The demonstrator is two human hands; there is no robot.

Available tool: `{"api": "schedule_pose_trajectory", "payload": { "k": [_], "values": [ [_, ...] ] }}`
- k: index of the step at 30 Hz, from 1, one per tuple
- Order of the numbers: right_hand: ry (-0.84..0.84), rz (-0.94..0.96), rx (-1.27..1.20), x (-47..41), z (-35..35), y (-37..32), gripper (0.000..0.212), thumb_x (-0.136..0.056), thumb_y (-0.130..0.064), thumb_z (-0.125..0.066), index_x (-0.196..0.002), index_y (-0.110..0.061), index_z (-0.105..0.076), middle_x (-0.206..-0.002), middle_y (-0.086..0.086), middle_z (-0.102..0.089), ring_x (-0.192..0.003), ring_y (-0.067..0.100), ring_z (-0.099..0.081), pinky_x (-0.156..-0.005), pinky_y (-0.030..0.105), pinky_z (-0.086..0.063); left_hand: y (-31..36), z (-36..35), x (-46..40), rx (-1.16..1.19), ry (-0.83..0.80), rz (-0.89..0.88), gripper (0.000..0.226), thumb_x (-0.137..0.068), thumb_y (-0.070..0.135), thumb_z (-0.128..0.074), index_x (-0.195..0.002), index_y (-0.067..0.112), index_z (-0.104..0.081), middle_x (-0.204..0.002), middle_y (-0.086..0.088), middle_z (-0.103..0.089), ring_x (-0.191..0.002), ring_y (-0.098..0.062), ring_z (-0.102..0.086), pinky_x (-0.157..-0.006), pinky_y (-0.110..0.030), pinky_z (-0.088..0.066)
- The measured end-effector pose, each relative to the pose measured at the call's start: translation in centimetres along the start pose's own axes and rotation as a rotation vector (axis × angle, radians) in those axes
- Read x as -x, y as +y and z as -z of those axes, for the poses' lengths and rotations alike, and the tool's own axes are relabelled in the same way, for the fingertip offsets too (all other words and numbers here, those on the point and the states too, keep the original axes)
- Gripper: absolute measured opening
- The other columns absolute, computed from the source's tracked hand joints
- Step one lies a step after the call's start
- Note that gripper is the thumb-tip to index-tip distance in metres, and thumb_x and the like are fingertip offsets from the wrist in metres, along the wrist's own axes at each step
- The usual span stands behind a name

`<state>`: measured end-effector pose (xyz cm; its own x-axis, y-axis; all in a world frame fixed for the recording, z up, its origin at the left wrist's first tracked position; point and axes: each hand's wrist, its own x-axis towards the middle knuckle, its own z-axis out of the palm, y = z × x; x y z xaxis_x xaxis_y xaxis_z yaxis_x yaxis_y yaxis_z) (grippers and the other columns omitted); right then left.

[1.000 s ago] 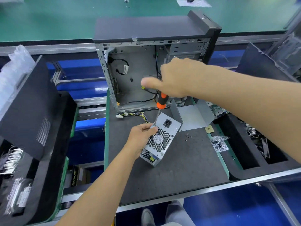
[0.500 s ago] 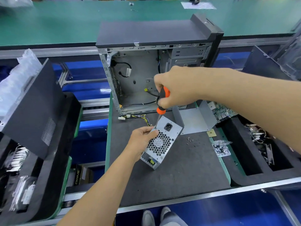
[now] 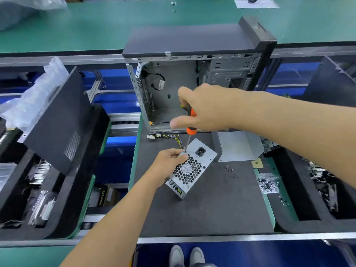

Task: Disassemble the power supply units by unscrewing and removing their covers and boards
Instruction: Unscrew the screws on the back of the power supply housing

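A silver power supply unit (image 3: pixel 194 166) with a honeycomb fan grille and a black mains socket stands tilted on the dark foam mat (image 3: pixel 212 209). My left hand (image 3: pixel 169 162) grips its upper left edge, thumb on the grille face. My right hand (image 3: pixel 204 108) holds an orange and black screwdriver (image 3: pixel 189 126) upright; its thin shaft comes down to the unit's top left corner, right by my left fingers. Yellow and black cables (image 3: pixel 169 136) trail from behind the unit.
An open tower case (image 3: pixel 192 78) stands behind the mat. A bent metal plate (image 3: pixel 238 146) lies to the right, with loose screws (image 3: pixel 230 170) and a bag of screws (image 3: pixel 267 183). Dark foam trays flank both sides; a black side panel (image 3: pixel 55 124) leans at left.
My right hand has turned on the screwdriver handle, its fingers shifting round it, while the tip stays at the same corner. My left hand keeps its grip on the unit.
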<state>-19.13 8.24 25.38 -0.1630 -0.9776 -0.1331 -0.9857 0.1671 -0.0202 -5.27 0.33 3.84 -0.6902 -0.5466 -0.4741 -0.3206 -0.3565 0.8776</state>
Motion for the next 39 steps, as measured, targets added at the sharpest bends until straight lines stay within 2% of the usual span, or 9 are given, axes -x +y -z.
{"api": "schedule_pose_trajectory", "payload": {
  "k": [3, 8, 12, 14, 19, 25, 29, 33, 39],
  "values": [
    [0.065, 0.005, 0.319, 0.0, 0.3, 0.3, 0.051, -0.095, -0.07, -0.03, -0.096, -0.019, -0.035, -0.07, 0.002, -0.029, -0.06, 0.024, -0.034, -0.051, 0.033, -0.028, 0.3, -0.1, 0.2, -0.017, 0.019, 0.003, 0.013, -0.095, 0.013, -0.069, -0.107, 0.013, -0.073, -0.095, -0.002, -0.079, -0.08, -0.013, -0.075, -0.062, -0.02, -0.056],
    [-0.04, 0.189, -0.046, 0.1, 0.1, 1.4, 0.031, -0.088, -0.037, -0.063, -0.106, -0.025, -0.041, -0.099, -0.002, -0.046, -0.09, 0.025, -0.049, -0.076, 0.043, -0.048, 0.4, -0.3, 0.4, -0.034, 0.034, 0.008, 0.011, -0.095, 0.015, -0.069, -0.105, 0.015, -0.073, -0.094, -0.002, -0.079, -0.08, -0.014, -0.075, -0.062, -0.023, -0.056],
    [0.004, 0.055, 0.051, 0.0, -0.1, 1.4, 0.054, -0.085, -0.077, -0.042, -0.1, -0.026, -0.036, -0.082, 0.0, -0.04, -0.066, 0.021, -0.042, -0.058, 0.036, -0.038, 0.3, -0.3, 0.6, -0.093, 0.092, -0.041, 0.022, -0.092, 0.02, -0.073, -0.114, 0.019, -0.07, -0.095, 0.002, -0.078, -0.083, -0.006, -0.073, -0.066, -0.017, -0.055],
    [0.041, 0.035, 0.172, -0.2, 0.0, 1.4, 0.052, -0.091, -0.072, -0.038, -0.1, -0.021, -0.043, -0.074, 0.0, -0.033, -0.058, 0.019, -0.034, -0.05, 0.031, -0.026, 0.1, -0.3, 0.7, -0.15, 0.154, -0.117, 0.026, -0.089, 0.022, -0.076, -0.112, 0.03, -0.068, -0.092, 0.009, -0.076, -0.083, 0.0, -0.071, -0.067, -0.014, -0.051],
    [-0.035, 0.148, -0.059, -0.3, 0.2, 2.3, 0.026, -0.089, -0.033, -0.06, -0.106, -0.027, -0.041, -0.09, -0.006, -0.042, -0.081, 0.013, -0.045, -0.067, 0.035, -0.039, -0.1, -0.6, 0.5, -0.326, 0.21, -0.268, 0.019, -0.086, 0.02, -0.078, -0.104, 0.027, -0.074, -0.097, 0.006, -0.075, -0.091, -0.01, -0.071, -0.084, -0.022, -0.055],
    [0.004, 0.088, -0.061, -0.1, -0.2, 3.0, 0.025, -0.095, -0.048, -0.053, -0.101, -0.025, -0.049, -0.093, -0.002, -0.052, -0.084, 0.018, -0.049, -0.075, 0.04, -0.047, -0.2, -0.7, 0.6, -0.505, 0.322, -0.392, 0.014, -0.089, 0.025, -0.076, -0.102, 0.023, -0.08, -0.087, 0.017, -0.075, -0.078, 0.008, -0.066, -0.073, -0.006, -0.048],
    [0.013, 0.092, -0.164, -0.1, -0.5, 3.8, 0.013, -0.09, -0.035, -0.06, -0.097, -0.031, -0.05, -0.091, -0.012, -0.047, -0.077, -0.004, -0.039, -0.069, 0.031, -0.036, -0.3, -0.7, 0.7, -0.62, 0.358, -0.415, 0.012, -0.091, 0.031, -0.074, -0.1, 0.027, -0.08, -0.083, 0.013, -0.075, -0.07, 0.005, -0.062, -0.064, -0.012, -0.045],
    [0.069, 0.058, -0.228, 0.0, -0.7, 4.2, 0.014, -0.085, -0.034, -0.064, -0.094, -0.034, -0.054, -0.088, -0.015, -0.046, -0.076, -0.003, -0.043, -0.067, 0.028, -0.034, -0.4, -0.9, 0.6, -0.725, 0.42, -0.524, 0.012, -0.093, 0.028, -0.072, -0.101, 0.023, -0.078, -0.084, 0.009, -0.076, -0.078, -0.007, -0.069, -0.073, -0.027, -0.055],
    [0.152, -0.007, -0.3, 0.5, -1.0, 5.0, 0.012, -0.081, -0.032, -0.065, -0.09, -0.033, -0.057, -0.085, -0.013, -0.056, -0.076, 0.001, -0.05, -0.066, 0.026, -0.041, -0.5, -0.6, 0.4, -0.489, 0.387, -0.496, 0.003, -0.091, 0.022, -0.072, -0.093, 0.024, -0.074, -0.081, 0.013, -0.074, -0.08, 0.001, -0.069, -0.076, -0.022, -0.057]
  ]
}}
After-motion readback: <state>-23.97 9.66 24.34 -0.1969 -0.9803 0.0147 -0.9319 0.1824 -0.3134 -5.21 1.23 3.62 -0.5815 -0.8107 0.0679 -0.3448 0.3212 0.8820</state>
